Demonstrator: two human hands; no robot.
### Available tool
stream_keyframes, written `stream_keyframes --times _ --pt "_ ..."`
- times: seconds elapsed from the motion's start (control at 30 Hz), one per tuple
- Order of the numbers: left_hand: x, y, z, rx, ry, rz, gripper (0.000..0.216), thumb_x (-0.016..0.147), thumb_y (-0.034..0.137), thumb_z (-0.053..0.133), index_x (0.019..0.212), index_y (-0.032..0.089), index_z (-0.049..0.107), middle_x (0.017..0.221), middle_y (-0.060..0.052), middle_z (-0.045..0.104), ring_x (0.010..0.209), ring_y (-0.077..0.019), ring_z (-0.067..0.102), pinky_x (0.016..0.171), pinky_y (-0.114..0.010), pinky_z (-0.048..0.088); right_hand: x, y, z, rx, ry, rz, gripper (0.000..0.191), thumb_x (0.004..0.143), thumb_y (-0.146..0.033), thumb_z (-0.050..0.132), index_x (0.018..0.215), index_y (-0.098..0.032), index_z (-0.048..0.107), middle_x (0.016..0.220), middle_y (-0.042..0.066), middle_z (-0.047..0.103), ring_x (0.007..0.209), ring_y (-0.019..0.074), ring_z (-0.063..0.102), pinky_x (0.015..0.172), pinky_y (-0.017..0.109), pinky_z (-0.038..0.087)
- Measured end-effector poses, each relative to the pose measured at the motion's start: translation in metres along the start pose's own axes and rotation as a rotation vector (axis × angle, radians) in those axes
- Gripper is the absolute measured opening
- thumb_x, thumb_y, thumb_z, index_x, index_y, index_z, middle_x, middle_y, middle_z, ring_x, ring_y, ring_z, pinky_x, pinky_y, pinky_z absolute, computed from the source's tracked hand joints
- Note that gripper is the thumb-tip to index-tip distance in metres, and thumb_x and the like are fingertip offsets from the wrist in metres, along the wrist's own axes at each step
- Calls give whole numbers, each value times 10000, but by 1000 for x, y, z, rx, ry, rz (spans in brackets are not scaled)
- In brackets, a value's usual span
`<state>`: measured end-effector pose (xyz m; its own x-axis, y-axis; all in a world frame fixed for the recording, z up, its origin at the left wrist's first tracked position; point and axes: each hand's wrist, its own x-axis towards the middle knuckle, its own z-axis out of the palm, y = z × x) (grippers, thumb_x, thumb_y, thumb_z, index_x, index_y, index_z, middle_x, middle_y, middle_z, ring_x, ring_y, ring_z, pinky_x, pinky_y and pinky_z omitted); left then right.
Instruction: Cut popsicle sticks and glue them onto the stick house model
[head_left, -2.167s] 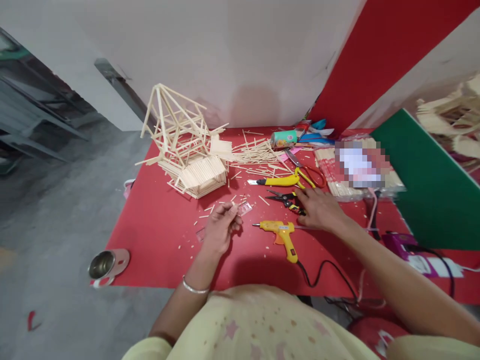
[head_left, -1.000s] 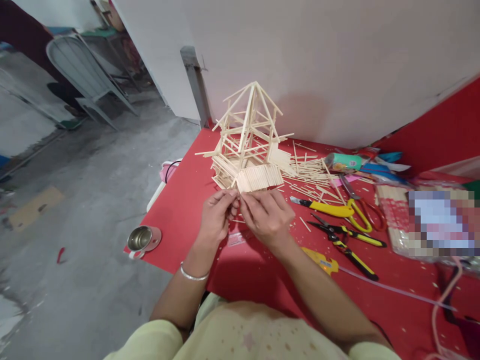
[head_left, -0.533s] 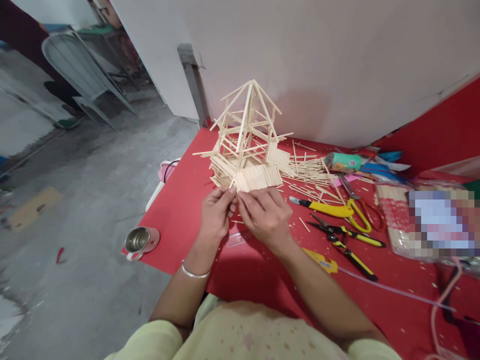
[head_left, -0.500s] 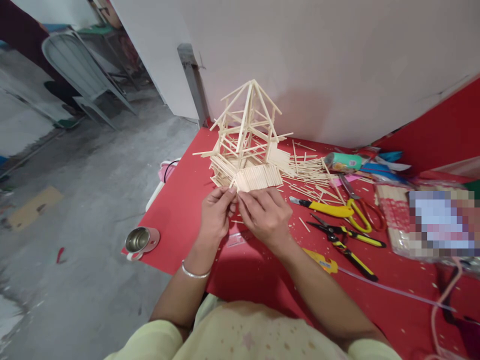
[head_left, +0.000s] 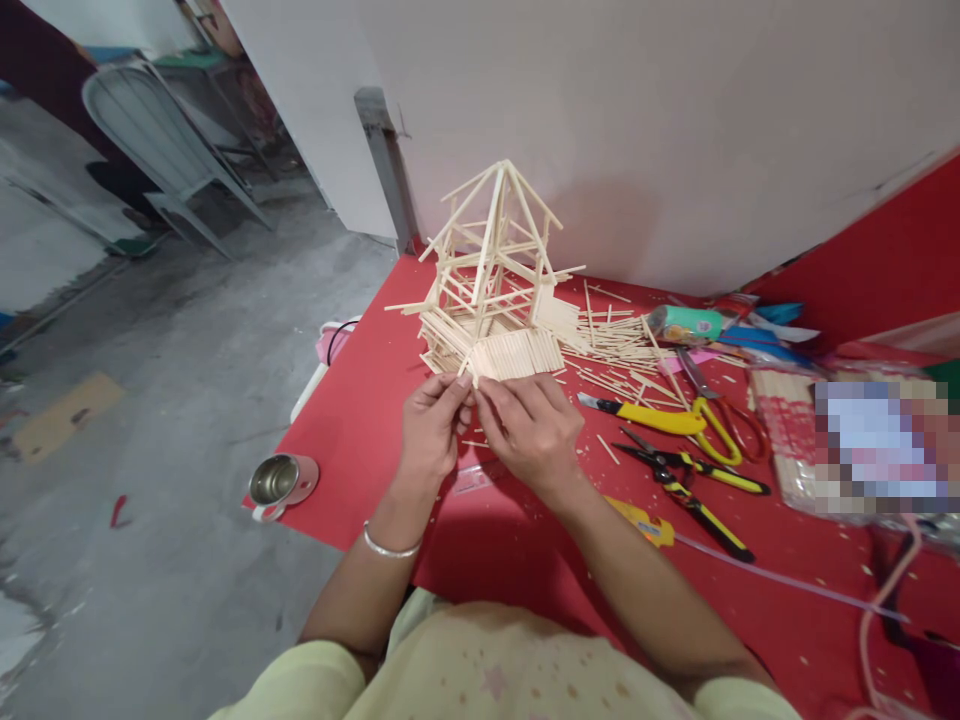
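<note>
A model house frame of pale wooden sticks (head_left: 491, 265) stands on the red table, with a peaked open roof and slatted panels low down. At its near corner, my left hand (head_left: 435, 420) is closed in a pinch at the end of a thin wooden stick (head_left: 466, 368). My right hand (head_left: 532, 425) is closed too, fingertips together beside the left ones, just below the slatted panel (head_left: 517, 355). What the right fingertips hold, if anything, is hidden. Behind the panel, loose wooden sticks (head_left: 619, 342) lie in a heap.
A utility knife (head_left: 652, 416), scissors (head_left: 709, 410), black-and-yellow pliers (head_left: 690, 485) and a yellow glue gun (head_left: 641, 522) lie to the right. Packed sticks (head_left: 784, 430) are beyond them. A metal mug (head_left: 283, 482) sits at the table's left corner. A chair (head_left: 154, 140) stands farther back.
</note>
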<state>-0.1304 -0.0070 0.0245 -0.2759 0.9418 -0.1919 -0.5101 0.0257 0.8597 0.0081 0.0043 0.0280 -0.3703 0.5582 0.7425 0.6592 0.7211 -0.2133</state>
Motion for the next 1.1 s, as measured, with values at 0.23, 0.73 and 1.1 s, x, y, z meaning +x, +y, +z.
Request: stream_keyframes --times 0.23,0.73,1.1 --pt "0 -2 -1 -8 -7 13 238 721 317 831 753 149 665 606 31 606 441 -35 486 396 -143 341 0 0 0 -12 2 -1 255 907 -200 639 1159 -191 674 953 58 734 870 205 603 837 357 486" --pt "0 0 -1 -2 -8 11 244 709 320 841 740 152 667 607 30 604 443 -34 488 396 -139 346 -1 2 2 -5 -15 -4 283 903 -201 636 1183 -208 677 941 65 720 869 206 595 828 352 473" --pt "-4 0 -1 8 -6 1 230 721 314 828 761 147 675 608 30 605 447 -37 490 402 -145 342 -3 3 2 -32 -36 -38 314 910 -206 636 1220 -215 682 956 64 715 875 200 576 814 352 487"
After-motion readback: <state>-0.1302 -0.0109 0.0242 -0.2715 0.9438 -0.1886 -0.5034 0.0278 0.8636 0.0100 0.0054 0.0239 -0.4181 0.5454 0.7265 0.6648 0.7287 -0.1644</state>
